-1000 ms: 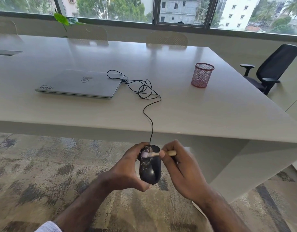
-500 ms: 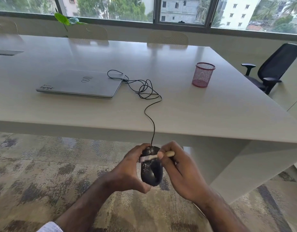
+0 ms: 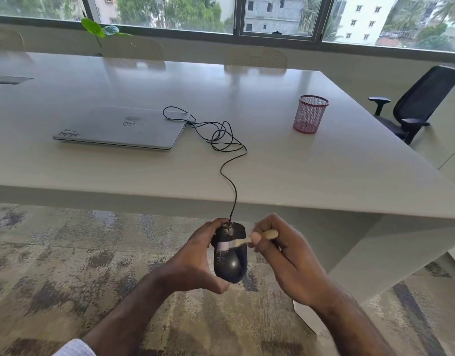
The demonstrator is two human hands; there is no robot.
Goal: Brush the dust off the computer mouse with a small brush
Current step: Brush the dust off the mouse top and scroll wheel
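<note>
Mid-brushing: left hand (image 3: 195,263) gripped mouse (image 3: 230,255), right hand (image 3: 285,258) pinched brush (image 3: 243,242) (bristles on buttons). Next: sweep the dusty left flank.

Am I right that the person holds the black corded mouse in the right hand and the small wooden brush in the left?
Not quite: the hands are swapped. The head view shows the left hand gripping the black corded mouse, held in the air in front of the table, while the right hand pinches the small wooden brush, its bristles on the mouse.
</note>
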